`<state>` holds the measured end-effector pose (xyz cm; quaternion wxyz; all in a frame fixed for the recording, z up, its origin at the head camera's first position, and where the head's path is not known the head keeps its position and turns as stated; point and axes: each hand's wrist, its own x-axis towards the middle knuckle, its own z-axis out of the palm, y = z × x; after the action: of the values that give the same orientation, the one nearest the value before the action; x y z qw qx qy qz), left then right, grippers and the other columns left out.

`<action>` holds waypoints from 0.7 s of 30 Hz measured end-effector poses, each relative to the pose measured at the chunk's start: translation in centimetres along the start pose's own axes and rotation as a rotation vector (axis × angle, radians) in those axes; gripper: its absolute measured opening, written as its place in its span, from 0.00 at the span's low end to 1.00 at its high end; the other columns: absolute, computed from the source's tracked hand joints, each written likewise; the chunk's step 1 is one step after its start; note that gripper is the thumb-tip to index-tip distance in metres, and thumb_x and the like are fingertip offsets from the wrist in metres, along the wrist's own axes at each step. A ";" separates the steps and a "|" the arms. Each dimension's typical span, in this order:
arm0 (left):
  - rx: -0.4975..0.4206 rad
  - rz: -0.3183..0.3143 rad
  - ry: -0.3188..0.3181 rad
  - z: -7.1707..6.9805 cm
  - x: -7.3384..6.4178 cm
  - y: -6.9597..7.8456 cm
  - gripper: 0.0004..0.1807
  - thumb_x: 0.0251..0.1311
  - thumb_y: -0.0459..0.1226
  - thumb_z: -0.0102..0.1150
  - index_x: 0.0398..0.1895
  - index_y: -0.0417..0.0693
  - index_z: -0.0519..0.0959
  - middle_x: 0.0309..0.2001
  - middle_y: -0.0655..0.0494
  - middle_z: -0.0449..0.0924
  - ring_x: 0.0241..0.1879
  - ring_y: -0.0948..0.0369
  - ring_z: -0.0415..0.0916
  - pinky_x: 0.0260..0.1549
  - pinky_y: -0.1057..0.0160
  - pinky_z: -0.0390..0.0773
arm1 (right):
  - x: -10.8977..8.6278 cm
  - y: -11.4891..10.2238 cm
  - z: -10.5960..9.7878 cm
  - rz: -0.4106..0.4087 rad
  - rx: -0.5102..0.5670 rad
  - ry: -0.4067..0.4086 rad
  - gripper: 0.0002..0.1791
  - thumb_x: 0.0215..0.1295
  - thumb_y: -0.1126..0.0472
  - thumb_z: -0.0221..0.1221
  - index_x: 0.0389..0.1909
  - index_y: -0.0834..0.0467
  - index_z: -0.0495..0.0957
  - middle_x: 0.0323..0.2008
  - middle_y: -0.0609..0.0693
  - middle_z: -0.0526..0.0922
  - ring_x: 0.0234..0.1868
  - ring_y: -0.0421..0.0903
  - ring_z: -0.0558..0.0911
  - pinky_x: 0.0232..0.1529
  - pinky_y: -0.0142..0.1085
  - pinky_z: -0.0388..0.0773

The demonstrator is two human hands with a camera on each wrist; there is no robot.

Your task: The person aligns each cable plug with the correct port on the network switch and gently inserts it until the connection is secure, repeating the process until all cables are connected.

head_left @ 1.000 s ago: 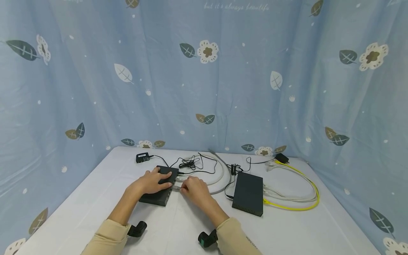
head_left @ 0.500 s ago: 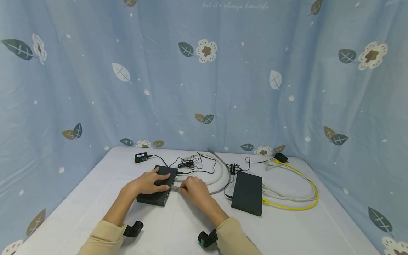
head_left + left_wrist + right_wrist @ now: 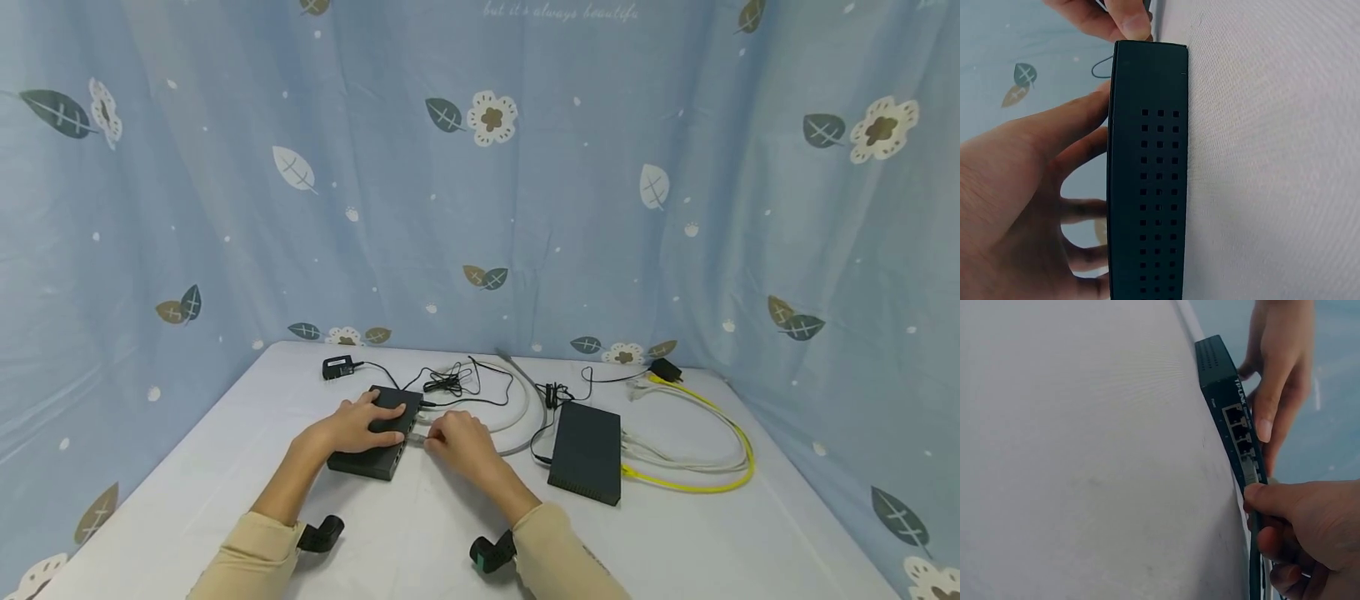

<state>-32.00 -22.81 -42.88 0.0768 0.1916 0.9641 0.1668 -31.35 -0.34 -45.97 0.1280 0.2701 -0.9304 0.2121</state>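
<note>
My left hand (image 3: 358,427) rests on top of a black TP-Link network switch (image 3: 363,464), fingers spread and fairly straight. The left wrist view shows the switch's vented end (image 3: 1159,169), with those fingers against its top. My right hand (image 3: 465,446) pinches the plug end (image 3: 1249,470) of a grey network cable (image 3: 543,414) with thumb and fingers. That plug sits at a port on the switch's side, in line with several vacant ports (image 3: 1239,430); how deep it sits I cannot tell. A white cable (image 3: 424,421) meets the same side just behind it.
To the right lies a second black box (image 3: 587,454) with white cables (image 3: 675,461) and a yellow cable (image 3: 750,458) at its side. Power adapters (image 3: 337,367) and a bundled black cord (image 3: 444,383) lie toward the back. A blue patterned curtain (image 3: 480,208) stands behind the table.
Both hands keep their places on the switch and the cable plug. Only the head view shifts slightly.
</note>
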 end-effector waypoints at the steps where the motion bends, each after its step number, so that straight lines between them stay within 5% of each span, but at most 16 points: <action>1: 0.002 0.002 0.001 0.0 0.0 0.0 0.36 0.62 0.59 0.58 0.70 0.52 0.70 0.72 0.23 0.50 0.65 0.18 0.50 0.56 0.22 0.59 | 0.0 0.0 0.0 0.005 0.003 0.001 0.04 0.60 0.57 0.68 0.30 0.52 0.89 0.28 0.42 0.87 0.26 0.33 0.79 0.25 0.25 0.73; 21: 0.009 0.014 -0.003 -0.2 0.0 0.4 0.36 0.61 0.58 0.60 0.69 0.50 0.71 0.71 0.22 0.53 0.69 0.22 0.49 0.57 0.22 0.57 | 0.3 -0.4 -0.1 -0.001 -0.019 -0.032 0.04 0.61 0.57 0.67 0.30 0.52 0.88 0.27 0.42 0.86 0.25 0.34 0.79 0.25 0.27 0.73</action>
<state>-31.92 -22.55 -42.52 0.0764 0.1989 0.9634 0.1628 -31.38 -0.76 -45.65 0.1155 0.2725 -0.9343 0.1986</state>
